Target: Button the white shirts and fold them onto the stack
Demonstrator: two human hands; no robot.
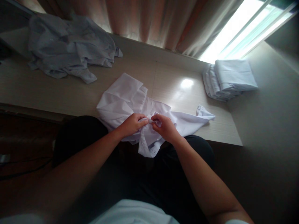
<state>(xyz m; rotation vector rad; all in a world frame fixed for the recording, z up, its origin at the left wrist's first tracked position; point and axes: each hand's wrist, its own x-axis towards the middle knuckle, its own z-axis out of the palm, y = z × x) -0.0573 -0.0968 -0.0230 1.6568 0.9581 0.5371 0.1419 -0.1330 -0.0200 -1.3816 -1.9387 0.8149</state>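
A white shirt [123, 96] lies crumpled at the near edge of the pale wooden surface, one sleeve stretched out to the right. Part of it hangs over the edge between my knees. My left hand [135, 123] pinches a fold of the shirt between thumb and forefinger. Close beside it, almost fingertip to fingertip, my right hand [164, 127] pinches the same strip of cloth. Whether a button sits between the fingertips is too small to tell.
A loose heap of white garments [72, 46] lies at the back left. A stack of folded white cloths [233, 76] stands at the back right by the grey wall [268, 109]. Curtains [149, 21] and a bright window [243, 28] are behind the wooden surface [177, 71].
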